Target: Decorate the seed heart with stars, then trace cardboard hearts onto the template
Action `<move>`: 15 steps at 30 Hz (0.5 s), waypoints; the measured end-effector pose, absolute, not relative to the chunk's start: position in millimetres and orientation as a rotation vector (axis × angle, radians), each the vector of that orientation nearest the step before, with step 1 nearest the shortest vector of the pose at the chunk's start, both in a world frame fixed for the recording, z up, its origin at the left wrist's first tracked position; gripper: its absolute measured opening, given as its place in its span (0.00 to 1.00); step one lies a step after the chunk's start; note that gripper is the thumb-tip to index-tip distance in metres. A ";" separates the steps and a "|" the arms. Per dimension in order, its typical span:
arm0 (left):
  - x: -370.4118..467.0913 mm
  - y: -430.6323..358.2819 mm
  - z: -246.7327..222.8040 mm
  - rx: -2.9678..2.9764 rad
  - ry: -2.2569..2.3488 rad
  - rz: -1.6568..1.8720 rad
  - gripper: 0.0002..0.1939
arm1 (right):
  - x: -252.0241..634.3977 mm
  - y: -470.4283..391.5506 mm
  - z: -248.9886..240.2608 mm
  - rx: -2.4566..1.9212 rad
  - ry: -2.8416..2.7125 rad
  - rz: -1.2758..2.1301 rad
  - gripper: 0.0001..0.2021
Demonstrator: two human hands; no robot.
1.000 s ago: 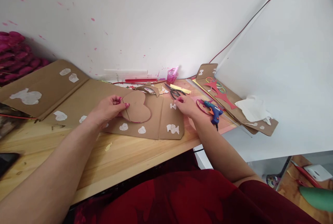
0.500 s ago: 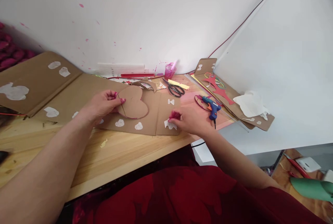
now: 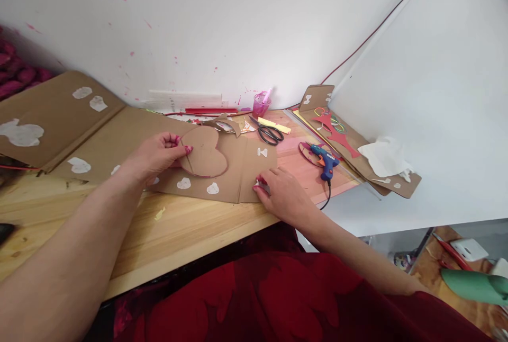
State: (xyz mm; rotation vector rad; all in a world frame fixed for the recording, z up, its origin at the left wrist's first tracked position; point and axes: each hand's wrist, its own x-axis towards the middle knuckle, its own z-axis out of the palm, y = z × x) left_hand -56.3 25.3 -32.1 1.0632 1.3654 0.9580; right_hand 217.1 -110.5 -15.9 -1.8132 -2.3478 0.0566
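My left hand [image 3: 163,152] grips the left edge of a heart-shaped cardboard cutout [image 3: 204,151] between thumb and fingers. The heart is raised over a long, folded cardboard sheet [image 3: 228,183], which bears several white paper patches [image 3: 183,183]. At the sheet's right end, my right hand [image 3: 280,191] has its thumb and fingertips pinched on a white paper patch [image 3: 262,186], mostly covered by the fingers. Just above it on the panel is another white patch [image 3: 262,152]. Both hands have pink-stained fingertips.
Black-handled scissors [image 3: 270,133] lie behind the sheet, near a pink-stained cup [image 3: 261,104]. A blue glue gun [image 3: 326,162] rests to the right. Farther right, cardboard [image 3: 410,186] carries red scraps [image 3: 337,133] and white tissue [image 3: 383,156]. A white wall [image 3: 190,29] stands behind.
My right hand has moved slightly left and down, its fingers closing over the white patch. My left hand still holds the heart. The view has shifted slightly.
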 end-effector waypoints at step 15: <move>-58.4 26.6 -35.7 1.082 1.390 0.935 0.18 | 242.5 -101.9 -30.3 -1.701 -1.740 0.677 0.02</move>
